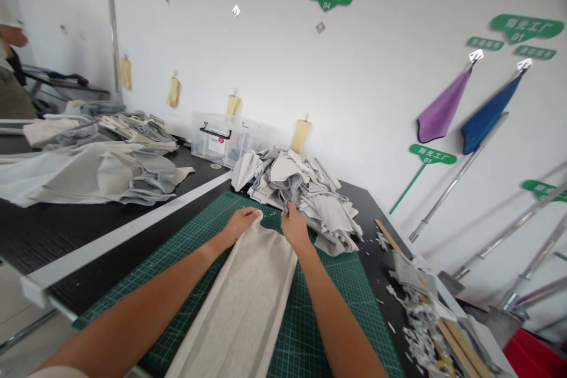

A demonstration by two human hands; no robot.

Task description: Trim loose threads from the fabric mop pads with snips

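Note:
A long beige fabric strip (248, 295) with folded side edges runs from the near edge over a green cutting mat (349, 301). My left hand (241, 224) pinches its far left corner, lifting the cloth a little there. Close to the far right corner, my right hand (295, 225) is closed around a small tool that looks like scissors, pointing away from me. My fingers cover most of it. Whether the right hand also touches the cloth I cannot tell. Just beyond lies a heap of grey and beige fabric pieces (305, 183).
Behind the heap stands a clear plastic box (208, 150). More fabric piles (97, 171) cover the left of the black table (133, 221), past a white strip (133, 236). Scraps (425, 331) and wooden sticks (456, 342) lie at the right edge. A person (13, 71) stands far left.

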